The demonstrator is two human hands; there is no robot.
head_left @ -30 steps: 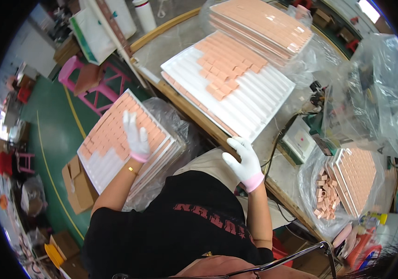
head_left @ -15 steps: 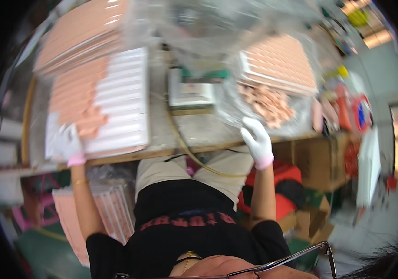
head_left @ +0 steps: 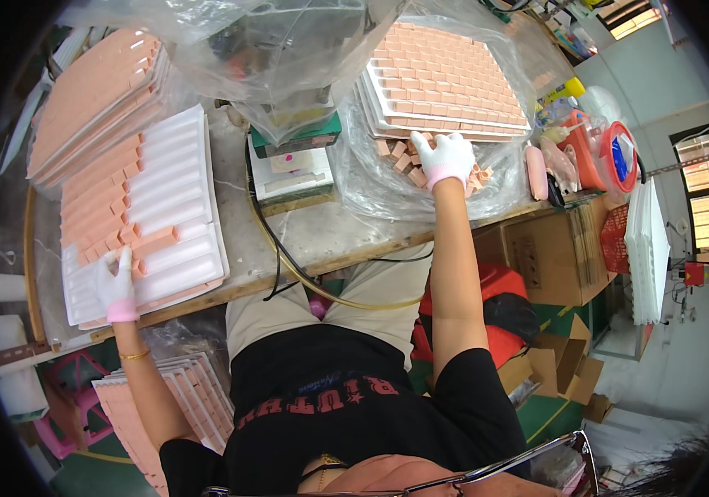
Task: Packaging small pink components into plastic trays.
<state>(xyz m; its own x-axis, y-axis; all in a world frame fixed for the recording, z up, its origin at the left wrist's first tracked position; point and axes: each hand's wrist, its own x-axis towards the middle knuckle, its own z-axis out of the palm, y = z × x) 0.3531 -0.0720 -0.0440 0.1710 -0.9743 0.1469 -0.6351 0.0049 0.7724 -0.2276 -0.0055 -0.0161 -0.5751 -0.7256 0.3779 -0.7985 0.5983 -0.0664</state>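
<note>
My left hand (head_left: 116, 286), in a white glove with a pink cuff, rests at the near left of a white ridged tray (head_left: 176, 174). Its thumb and a finger are apart, close to several small peach blocks (head_left: 98, 211) standing in rows there. One longer peach strip (head_left: 157, 240) lies across the ridges. Also gloved, my right hand (head_left: 445, 159) reaches over a heap of loose peach blocks (head_left: 404, 161) on clear plastic. Its fingers are spread and bent down among the blocks; the tips are partly hidden. I see nothing held in either hand.
A stack of filled trays (head_left: 449, 79) stands just behind the heap; another stack (head_left: 93, 99) is at the far left. Between them sits a white-and-green box (head_left: 292, 170) under a plastic bag. A yellow hose (head_left: 313, 286) hangs over the table's wooden edge. Cartons (head_left: 549, 257) are at right.
My right hand has moved forward and left from the table's edge onto the loose blocks. My left hand stays at the tray's near left. The view has shifted and become sharper.
</note>
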